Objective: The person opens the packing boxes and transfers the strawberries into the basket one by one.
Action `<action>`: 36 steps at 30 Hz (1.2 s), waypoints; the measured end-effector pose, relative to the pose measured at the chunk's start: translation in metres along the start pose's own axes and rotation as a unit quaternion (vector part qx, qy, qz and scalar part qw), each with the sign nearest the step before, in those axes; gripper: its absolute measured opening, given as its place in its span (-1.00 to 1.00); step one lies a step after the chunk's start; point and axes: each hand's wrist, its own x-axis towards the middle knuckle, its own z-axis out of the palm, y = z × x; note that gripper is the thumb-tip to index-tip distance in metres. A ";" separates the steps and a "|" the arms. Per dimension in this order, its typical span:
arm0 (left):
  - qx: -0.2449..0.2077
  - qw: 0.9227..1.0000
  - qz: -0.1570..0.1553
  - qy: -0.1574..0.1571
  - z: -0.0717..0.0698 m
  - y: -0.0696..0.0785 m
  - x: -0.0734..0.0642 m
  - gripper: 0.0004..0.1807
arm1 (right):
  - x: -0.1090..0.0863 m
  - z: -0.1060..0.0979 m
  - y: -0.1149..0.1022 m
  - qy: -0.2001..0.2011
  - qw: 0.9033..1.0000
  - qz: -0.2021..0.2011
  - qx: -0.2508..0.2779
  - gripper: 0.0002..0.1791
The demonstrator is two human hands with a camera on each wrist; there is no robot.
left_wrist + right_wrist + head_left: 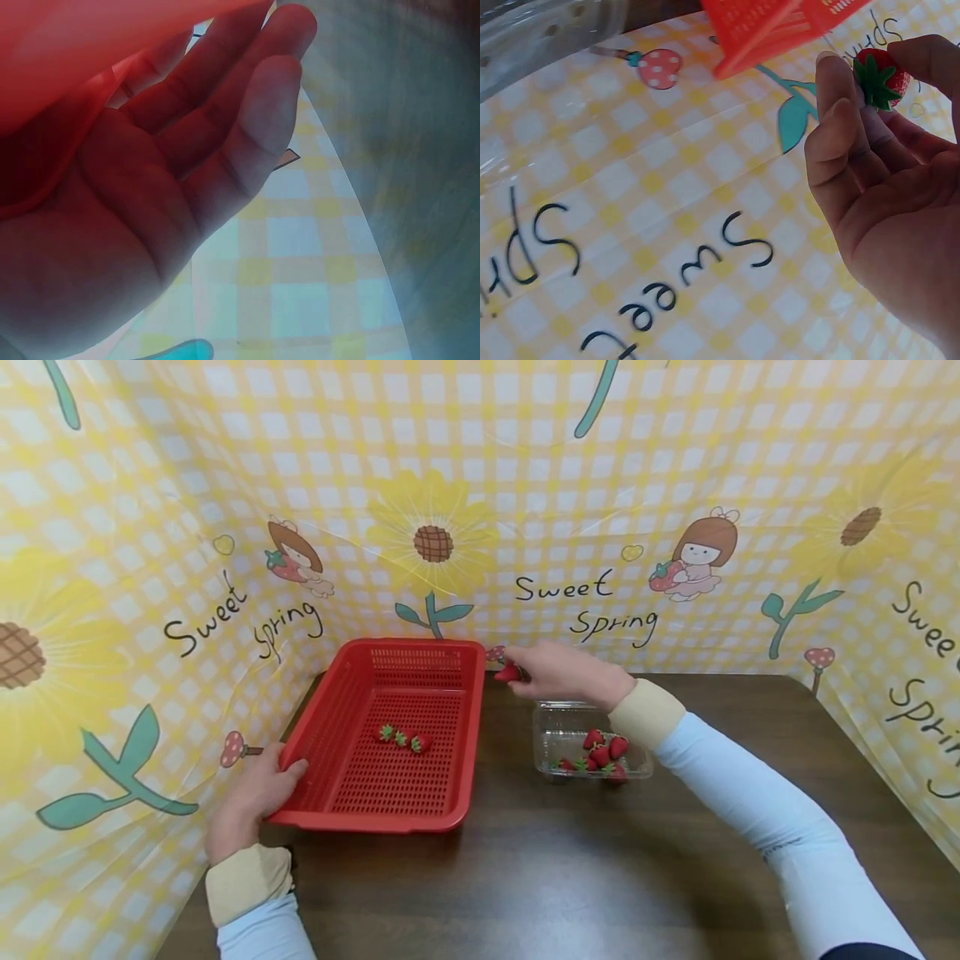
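My left hand [255, 789] grips the left rim of a red plastic basket [474, 743], thumb on top. In the left wrist view the fingers [225, 112] curl beneath the red rim. Several strawberries [401, 740] lie on the basket's slotted floor. Between thumb and fingertips my right hand [562, 672] pinches one strawberry [880, 79], its green leaves showing in the right wrist view. That hand is raised just right of the basket's far corner. Below its wrist stands a clear plastic box [551, 743] with several more strawberries [598, 753] inside.
The basket and box stand on a dark brown wooden table [525, 877]. A yellow checked cloth [480, 443] with printed flowers and lettering hangs behind and at both sides, close to the basket's far and left edges.
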 end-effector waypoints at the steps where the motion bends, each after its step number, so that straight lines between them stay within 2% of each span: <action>1: 0.000 1.000 0.002 0.001 0.000 0.000 0.000 -0.44 | 0.003 -0.001 -0.003 0.001 1.000 -0.005 -0.006 -0.88; 6: -0.007 1.000 0.005 -0.001 0.001 -0.001 0.001 -0.46 | 0.017 0.001 -0.014 -0.002 0.999 -0.028 -0.031 -0.85; 14: -0.016 1.000 0.004 -0.001 0.001 0.000 0.000 -0.47 | 0.042 0.012 -0.033 -0.034 0.999 -0.034 -0.014 -0.86; 21: -0.027 1.000 0.001 -0.004 0.001 -0.002 0.001 -0.47 | 0.065 0.034 -0.048 -0.059 0.997 -0.051 -0.013 -0.91; 24: -0.030 1.000 0.000 -0.005 0.001 -0.002 0.001 -0.47 | 0.074 0.044 -0.055 -0.078 0.996 -0.046 -0.009 -0.86; 32: -0.022 1.000 0.007 0.001 -0.001 0.000 0.000 -0.47 | 0.091 0.074 -0.068 -0.160 0.987 -0.018 -0.013 -0.88; 36: -0.029 1.000 0.001 -0.002 0.000 0.000 0.000 -0.46 | 0.096 0.085 -0.073 -0.180 0.984 -0.004 -0.004 -0.85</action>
